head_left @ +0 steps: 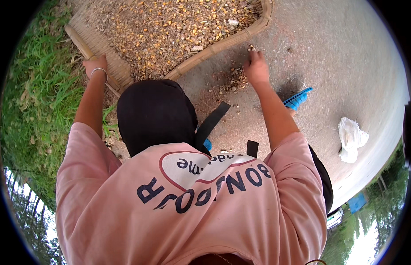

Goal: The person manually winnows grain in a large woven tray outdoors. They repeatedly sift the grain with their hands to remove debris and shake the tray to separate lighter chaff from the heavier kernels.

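A large woven bamboo tray (223,43) with a thick rim lies at the top, spread with yellow corn kernels (170,31) mixed with brown chaff and a few pale cob pieces. My left hand (95,65), a bracelet on its wrist, is closed round the tray's left rim. To the right of the tray, low over the pavement, is my right hand (257,68) with its fingers curled together. Small pale bits show at its fingertips; whether they are held or lie on the ground is unclear. Spilled kernels and chaff (234,81) lie on the ground beside this hand.
Green grass (46,88) borders the left side. My dark-clad knee (157,115) rises between my arms, and a blue sandal (297,99) is on my foot at the right. Farther right, a crumpled white bag (352,139) lies on the grey pavement (338,57).
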Tool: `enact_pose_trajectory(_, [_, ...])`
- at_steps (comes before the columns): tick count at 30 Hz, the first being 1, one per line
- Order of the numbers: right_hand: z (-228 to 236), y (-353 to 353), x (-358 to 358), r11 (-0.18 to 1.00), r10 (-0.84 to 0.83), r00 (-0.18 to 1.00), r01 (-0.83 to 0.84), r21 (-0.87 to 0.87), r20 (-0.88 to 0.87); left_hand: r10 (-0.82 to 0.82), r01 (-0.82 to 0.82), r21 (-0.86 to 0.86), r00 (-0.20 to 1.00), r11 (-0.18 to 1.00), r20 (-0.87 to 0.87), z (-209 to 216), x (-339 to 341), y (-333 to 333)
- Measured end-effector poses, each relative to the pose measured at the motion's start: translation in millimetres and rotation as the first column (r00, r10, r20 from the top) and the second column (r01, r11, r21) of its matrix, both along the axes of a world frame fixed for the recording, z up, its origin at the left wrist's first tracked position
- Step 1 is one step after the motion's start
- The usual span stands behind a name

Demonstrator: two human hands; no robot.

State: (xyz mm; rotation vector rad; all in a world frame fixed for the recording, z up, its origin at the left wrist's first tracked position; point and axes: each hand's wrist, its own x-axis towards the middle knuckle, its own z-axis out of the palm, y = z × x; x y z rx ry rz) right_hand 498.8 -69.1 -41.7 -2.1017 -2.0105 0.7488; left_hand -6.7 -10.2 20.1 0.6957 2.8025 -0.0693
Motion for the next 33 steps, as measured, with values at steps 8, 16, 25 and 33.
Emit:
enact_pose_trajectory(8, [-24.1,15.7,-16.4,0.979,0.156,0.96,-0.181,0.092,0.234,-0.036,0.036,0.007,0.999,0.999,0.0,0.0,4.3,4.5])
enact_pose_trajectory(16, [3.7,-32.5,-26.5,0.954,0.291,0.954,-0.294,0.049,0.073,0.025,-0.025,0.016,1.0,1.0,0.001,5.6,8.8,2.7])
enact_pose_trajectory(25, [-0.4,-58.2,-34.8,0.815,0.57,0.82,-0.571,0.093,0.042,0.027,-0.027,0.023,1.0,0.999,0.009,5.1,13.4,6.3])
enact_pose_trajectory(33, [15.1,-51.7,61.6,0.99,-0.135,0.984,0.14,-0.034,0.119,-0.003,0.003,0.026,1.0,1.0,0.026,1.1,4.4,1.4])
